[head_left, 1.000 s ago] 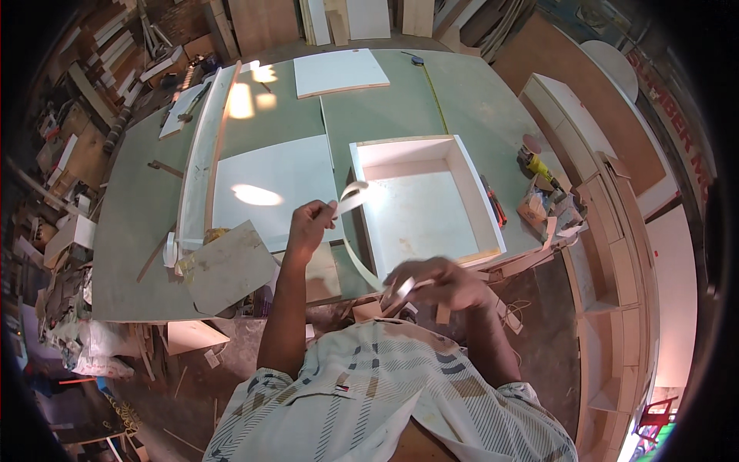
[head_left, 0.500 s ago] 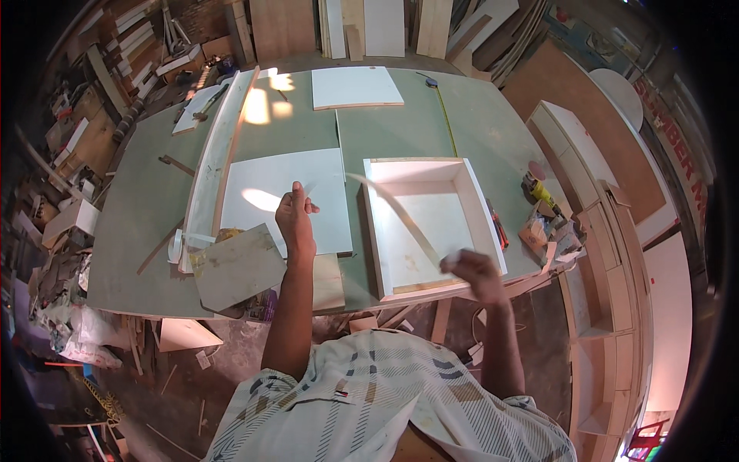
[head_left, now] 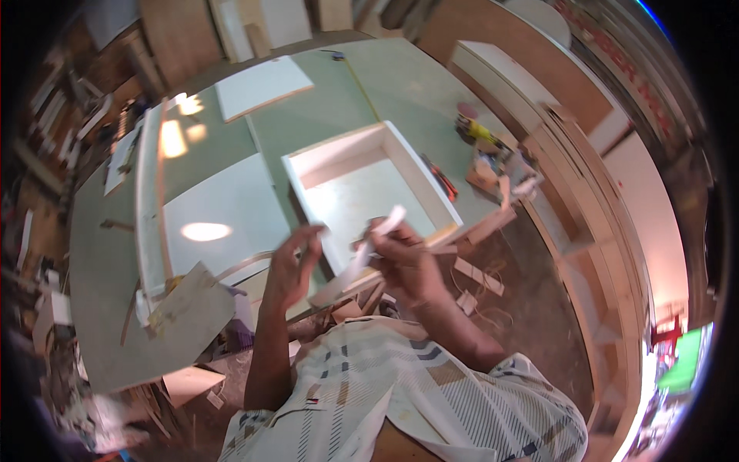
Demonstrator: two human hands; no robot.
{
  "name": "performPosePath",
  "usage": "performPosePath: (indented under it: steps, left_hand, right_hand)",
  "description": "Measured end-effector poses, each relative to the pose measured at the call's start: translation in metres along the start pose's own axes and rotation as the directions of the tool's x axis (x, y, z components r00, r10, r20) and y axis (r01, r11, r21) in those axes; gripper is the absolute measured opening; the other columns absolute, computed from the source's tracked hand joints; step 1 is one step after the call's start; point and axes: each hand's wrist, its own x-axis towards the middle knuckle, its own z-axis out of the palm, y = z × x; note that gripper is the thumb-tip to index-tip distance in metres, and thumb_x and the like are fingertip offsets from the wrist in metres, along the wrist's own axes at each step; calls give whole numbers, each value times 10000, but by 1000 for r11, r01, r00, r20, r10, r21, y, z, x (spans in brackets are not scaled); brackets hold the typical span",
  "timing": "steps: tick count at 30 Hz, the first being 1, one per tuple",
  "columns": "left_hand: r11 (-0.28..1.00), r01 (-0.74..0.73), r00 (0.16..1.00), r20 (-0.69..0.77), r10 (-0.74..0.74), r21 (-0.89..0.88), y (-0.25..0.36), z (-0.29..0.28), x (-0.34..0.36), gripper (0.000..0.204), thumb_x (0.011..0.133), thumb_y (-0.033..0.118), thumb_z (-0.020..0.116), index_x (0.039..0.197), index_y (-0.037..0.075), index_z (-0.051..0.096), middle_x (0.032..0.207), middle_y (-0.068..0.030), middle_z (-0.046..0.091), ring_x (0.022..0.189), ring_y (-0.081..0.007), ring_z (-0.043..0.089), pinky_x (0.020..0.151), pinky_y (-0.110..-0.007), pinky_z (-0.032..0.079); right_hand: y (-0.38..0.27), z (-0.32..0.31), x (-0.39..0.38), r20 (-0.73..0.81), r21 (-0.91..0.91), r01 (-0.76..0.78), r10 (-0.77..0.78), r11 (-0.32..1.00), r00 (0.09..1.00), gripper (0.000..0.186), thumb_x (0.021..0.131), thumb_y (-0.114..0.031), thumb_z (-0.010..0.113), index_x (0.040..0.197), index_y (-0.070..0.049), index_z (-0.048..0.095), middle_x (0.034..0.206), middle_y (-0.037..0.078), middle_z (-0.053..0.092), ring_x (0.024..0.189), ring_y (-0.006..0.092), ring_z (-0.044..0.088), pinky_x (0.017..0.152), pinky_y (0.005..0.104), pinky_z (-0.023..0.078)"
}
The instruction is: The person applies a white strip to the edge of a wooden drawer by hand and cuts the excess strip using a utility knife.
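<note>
Thin pale edging strip pinched in right hand, above near side of drawer box

Right hand (head_left: 406,260): fingers curled in, thumb pressing, closed on the edging strip (head_left: 344,283). One short end stands up past the fingers; the rest slants down toward the left wrist. Left hand (head_left: 289,271): half open, fingers raised and parted from thumb, no hold visible; fingertip contact cannot be told through blur.

Handling (judged): strip very light, thin, springy along its length, easily bent or twisted; face probably smooth, so apt to slip. Sharp folding could crease it. Best hold: flat pinch across the width near an end, second hand supporting the free length.

Just beyond the hands: open drawer box (head_left: 426,174), white-walled, on the green desk (head_left: 342,91). Left of the left wrist, a curved pale band (head_left: 248,266); whether same piece, cannot tell. Further left, flat white panel (head_left: 223,204). Right of box, red-handled tool (head_left: 444,185); beyond it, yellow-green power tool (head_left: 479,131) with round disc
</note>
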Motion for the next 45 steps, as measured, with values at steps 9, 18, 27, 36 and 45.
performPosePath:
  steps: [9, 18, 27, 36, 45]
  left_hand:
    - [873, 465, 831, 412, -374, -146, 1, 6, -49, 289, 1017, 253, 634, 932, -19, 676, 659, -49, 645, 522, -98, 594, 512, -254, 467]
    - [841, 499, 747, 386, -541, 210, -35, 79, -19, 241, 993, 198, 649, 928, -30, 690, 696, -42, 658, 581, -93, 602, 553, -258, 481]
    - [778, 565, 710, 317, -628, 275, -45, 107, 8, 225, 954, 189, 695, 945, -35, 716, 683, -35, 643, 591, -85, 573, 564, -256, 458]
    - [710, 671, 641, 314, -700, 214, -53, 123, 14, 208, 950, 180, 710, 946, -27, 725, 712, -24, 648, 617, -82, 573, 581, -249, 465]
    - [688, 709, 634, 288, -718, 155, -59, 125, 12, 198, 952, 169, 711, 943, -28, 726, 710, -20, 657, 627, -75, 584, 590, -243, 473]
  right_hand:
    - [10, -88, 0, -368, -265, 151, -245, 952, 897, 320, 963, -36, 677, 1266, 43, 614, 1006, 79, 675, 860, 152, 652, 786, 283, 542]
    - [6, -197, -6, -709, -178, 42, -158, 983, 687, 189, 988, -121, 668, 1114, 7, 607, 881, 70, 660, 755, 142, 645, 691, 266, 541]
    - [-28, -226, 15, -755, 4, 4, 1, 1000, 656, 120, 955, -74, 695, 1040, -11, 638, 880, 64, 666, 778, 158, 663, 704, 279, 554]
    - [-38, -254, 26, -733, 26, -59, 59, 998, 677, 137, 941, -82, 713, 993, 4, 619, 885, 104, 685, 775, 188, 685, 708, 296, 574]
    - [-43, -260, 30, -723, 12, -121, 92, 993, 684, 161, 936, -94, 723, 977, 3, 601, 864, 124, 692, 746, 203, 694, 698, 296, 582]
